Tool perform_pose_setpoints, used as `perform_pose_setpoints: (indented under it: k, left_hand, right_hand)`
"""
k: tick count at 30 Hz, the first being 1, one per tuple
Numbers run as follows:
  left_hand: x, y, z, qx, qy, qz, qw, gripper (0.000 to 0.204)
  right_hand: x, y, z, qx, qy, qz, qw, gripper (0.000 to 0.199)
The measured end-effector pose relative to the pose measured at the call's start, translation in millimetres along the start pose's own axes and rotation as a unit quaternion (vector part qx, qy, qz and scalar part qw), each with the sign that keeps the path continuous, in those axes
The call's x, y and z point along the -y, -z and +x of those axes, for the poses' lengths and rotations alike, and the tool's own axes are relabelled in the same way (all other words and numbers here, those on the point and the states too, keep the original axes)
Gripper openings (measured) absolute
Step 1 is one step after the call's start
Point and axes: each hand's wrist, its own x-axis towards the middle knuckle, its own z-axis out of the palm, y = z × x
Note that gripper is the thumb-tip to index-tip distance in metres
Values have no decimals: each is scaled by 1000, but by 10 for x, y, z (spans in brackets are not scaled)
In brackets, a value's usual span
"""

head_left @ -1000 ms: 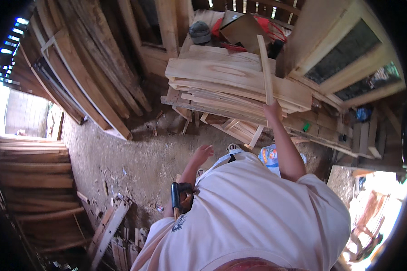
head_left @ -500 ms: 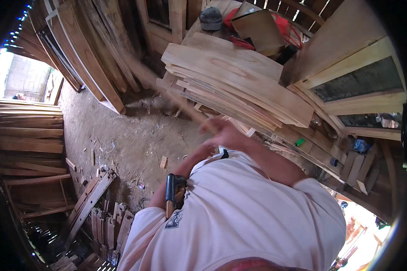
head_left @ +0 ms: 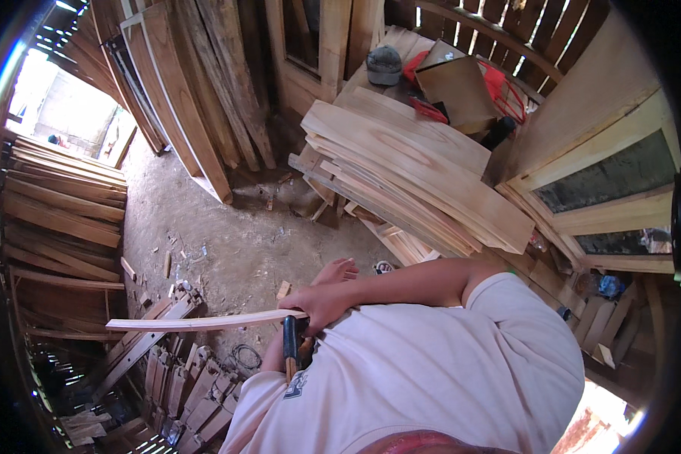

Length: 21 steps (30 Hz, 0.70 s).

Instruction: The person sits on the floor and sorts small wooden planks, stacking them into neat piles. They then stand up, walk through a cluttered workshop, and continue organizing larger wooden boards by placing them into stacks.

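My right arm reaches across my body to the left. Its hand is closed around the right end of a long, thin wooden strip, which points left over the floor. Just beyond it, my left hand holds nothing, with its fingers stretched out; the right hand and arm partly cover the left forearm. Against the shirt near my left arm, below the strip's held end, is a tool with a black bar and a wooden part; its kind is unclear.
Stacked boards lie on a bench ahead, with a grey cap and cardboard box behind. Planks lean at the far left. More timber is piled left; wooden pieces stand lower left. Scraps litter the floor.
The wooden strip has swung from pointing far ahead to pointing left. My right hand has moved left and nearer with it; my left hand now shows beyond it, fingers extended. The view has shifted.
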Motion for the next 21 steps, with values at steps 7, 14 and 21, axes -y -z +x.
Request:
perform_pose_setpoints:
  k: [7, 14, 21]
  left_hand:
    - [50, 455, -324, 26, -44, 91, 995, 52]
    - [-161, 1239, -926, -56, -41, 109, 992, 50]
    - [-339, 2293, -1808, -171, -45, 106, 978, 48]
  right_hand:
    - [293, 110, 250, -99, 31, -82, 991, 48]
    - [407, 374, 776, -202, 55, -97, 973, 56]
    - [601, 36, 1082, -232, 29, -113, 966, 53]
